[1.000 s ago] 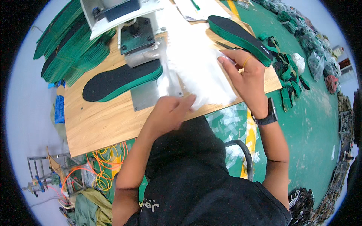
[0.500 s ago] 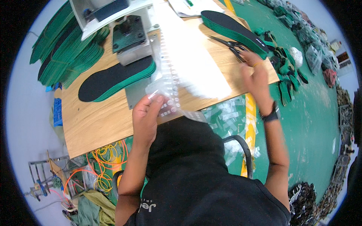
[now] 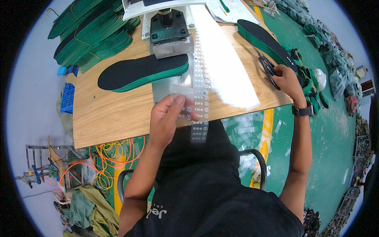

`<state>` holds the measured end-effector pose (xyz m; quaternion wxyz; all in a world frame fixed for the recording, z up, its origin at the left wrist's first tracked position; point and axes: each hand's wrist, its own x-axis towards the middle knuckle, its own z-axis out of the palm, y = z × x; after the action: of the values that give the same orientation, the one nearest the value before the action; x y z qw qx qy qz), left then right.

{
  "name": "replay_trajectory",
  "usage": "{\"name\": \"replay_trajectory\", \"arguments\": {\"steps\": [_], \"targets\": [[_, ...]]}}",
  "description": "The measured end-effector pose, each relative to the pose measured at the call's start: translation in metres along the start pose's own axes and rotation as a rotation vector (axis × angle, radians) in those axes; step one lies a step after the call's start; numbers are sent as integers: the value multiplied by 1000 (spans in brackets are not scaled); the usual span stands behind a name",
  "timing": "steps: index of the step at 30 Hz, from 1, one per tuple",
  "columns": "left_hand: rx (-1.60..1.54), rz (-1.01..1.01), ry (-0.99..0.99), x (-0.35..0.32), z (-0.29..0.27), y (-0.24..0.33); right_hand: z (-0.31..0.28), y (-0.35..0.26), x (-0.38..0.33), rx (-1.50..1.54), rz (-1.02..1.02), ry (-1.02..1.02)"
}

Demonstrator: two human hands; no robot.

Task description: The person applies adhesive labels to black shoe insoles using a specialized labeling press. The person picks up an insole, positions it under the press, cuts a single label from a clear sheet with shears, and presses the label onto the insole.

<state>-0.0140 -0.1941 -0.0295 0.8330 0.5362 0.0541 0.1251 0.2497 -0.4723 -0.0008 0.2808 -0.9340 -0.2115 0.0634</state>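
Note:
My left hand (image 3: pixel 167 118) is at the table's near edge, thumb and fingers pinched on a clear film piece (image 3: pixel 184 114) with small white prints. Right beside it, a long clear printed strip (image 3: pixel 201 106) runs down the table and hangs over the edge. At the table's right side my right hand (image 3: pixel 290 83) is closed on the handles of black scissors (image 3: pixel 267 67), blades pointing away from me. Just beyond my left hand, a stack of black-topped green insoles (image 3: pixel 144 73) lies partly on a metal plate (image 3: pixel 162 89), under the press head (image 3: pixel 169 29).
More insoles (image 3: pixel 268 41) lie beyond the scissors. Tall bundles of insoles (image 3: pixel 92 33) stand at the far left. A bright white sheet (image 3: pixel 227 67) covers the table's middle, with a written paper (image 3: pixel 237 12) behind it. Film scraps (image 3: pixel 246 130) litter the floor.
My right hand has come down onto the scissors, closed on them and turned them. The clear strip now hangs straighter beside my left hand. The whole view has shifted.

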Motion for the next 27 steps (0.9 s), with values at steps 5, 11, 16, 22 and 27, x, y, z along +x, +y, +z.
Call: {"name": "replay_trajectory", "arguments": {"steps": [5, 11, 16, 22, 27], "targets": [[26, 8, -19, 5, 15, 9, 18, -78, -67, 902, -211, -6], [53, -136, -269, 7, 36, 18, 58, -144, -117, 1224, -55, -187], [97, -74, -200, -8, 35, 9, 72, -160, -112, 1360, -116, 7], [46, -60, -86, -13, 6, 4, 61, -157, -123, 1005, 24, -288], [77, -18, -21, -14, -12, 13, 64, -104, -155, 821, -63, -735]]}}
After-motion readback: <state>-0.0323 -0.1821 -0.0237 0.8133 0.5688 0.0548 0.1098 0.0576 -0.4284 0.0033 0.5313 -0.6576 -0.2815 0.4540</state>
